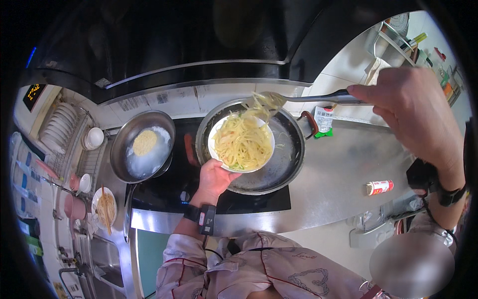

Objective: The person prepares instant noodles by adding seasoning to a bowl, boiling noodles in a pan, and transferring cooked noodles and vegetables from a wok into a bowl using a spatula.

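My left hand [215,178] holds a white bowl [211,144] by its near rim, over the left part of a wide pan [287,164] on the black cooktop. Pale yellow-green shredded food [242,144] heaps the bowl, with a few green bits in it. My right hand [407,101] grips the dark handle of a metal spatula [274,102]. The spatula's blade is at the bowl's far right edge, with shreds on and around it. A few shreds lie on the pan's floor. Left of the pan, a deep long-handled pan [119,160] holds a round noodle cake [145,142] in whitish, foamy liquid.
A plate of food [98,196] with chopsticks across it stands by the sink [106,258]. A dish rack [89,160] holds plates and bowls. A seasoning packet [323,119] leans near the wall, and a red-and-white container [379,187] lies on the steel counter [340,160]. A black range hood [186,41] overhangs the cooktop.
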`<control>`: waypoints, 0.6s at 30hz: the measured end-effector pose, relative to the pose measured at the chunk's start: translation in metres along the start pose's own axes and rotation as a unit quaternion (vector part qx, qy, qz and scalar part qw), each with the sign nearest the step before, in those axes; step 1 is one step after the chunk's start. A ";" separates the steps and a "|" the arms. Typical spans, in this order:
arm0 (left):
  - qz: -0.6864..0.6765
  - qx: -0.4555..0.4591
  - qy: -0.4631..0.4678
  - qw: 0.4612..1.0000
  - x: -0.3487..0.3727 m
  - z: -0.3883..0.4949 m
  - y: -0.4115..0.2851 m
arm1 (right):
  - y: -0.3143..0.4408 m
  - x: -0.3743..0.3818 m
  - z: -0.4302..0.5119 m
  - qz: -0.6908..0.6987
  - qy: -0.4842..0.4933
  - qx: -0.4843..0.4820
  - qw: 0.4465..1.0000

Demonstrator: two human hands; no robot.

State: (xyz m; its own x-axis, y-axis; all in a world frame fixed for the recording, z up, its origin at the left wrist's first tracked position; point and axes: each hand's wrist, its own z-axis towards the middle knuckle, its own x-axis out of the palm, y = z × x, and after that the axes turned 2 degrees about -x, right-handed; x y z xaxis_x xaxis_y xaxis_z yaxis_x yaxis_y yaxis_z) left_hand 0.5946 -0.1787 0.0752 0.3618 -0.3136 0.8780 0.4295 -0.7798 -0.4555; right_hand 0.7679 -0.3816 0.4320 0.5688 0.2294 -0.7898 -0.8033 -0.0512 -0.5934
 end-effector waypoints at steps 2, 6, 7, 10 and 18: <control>-0.006 0.001 0.008 1.000 0.000 0.001 0.000 | -0.002 0.013 -0.016 0.022 -0.030 0.034 0.999; 0.002 0.005 0.001 1.000 0.001 0.002 -0.001 | -0.009 0.046 -0.045 0.104 -0.070 0.064 0.990; -0.002 0.003 0.006 1.000 0.002 0.003 -0.001 | -0.010 0.053 -0.051 0.119 -0.072 0.065 0.988; 0.000 0.007 0.004 1.000 0.006 0.003 -0.002 | 0.004 0.077 -0.076 0.095 -0.110 0.047 0.988; 0.017 0.015 -0.030 0.999 0.016 0.006 0.001 | 0.045 0.130 -0.114 0.162 -0.197 0.103 0.961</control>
State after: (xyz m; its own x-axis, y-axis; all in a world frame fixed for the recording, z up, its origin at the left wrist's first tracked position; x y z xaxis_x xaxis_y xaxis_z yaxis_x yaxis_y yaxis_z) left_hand 0.6056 -0.1808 0.0878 0.4243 -0.3064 0.8521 0.4401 -0.7526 -0.4898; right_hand 0.8258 -0.4651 0.2853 0.2046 0.5865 -0.7837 -0.9680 0.0023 -0.2510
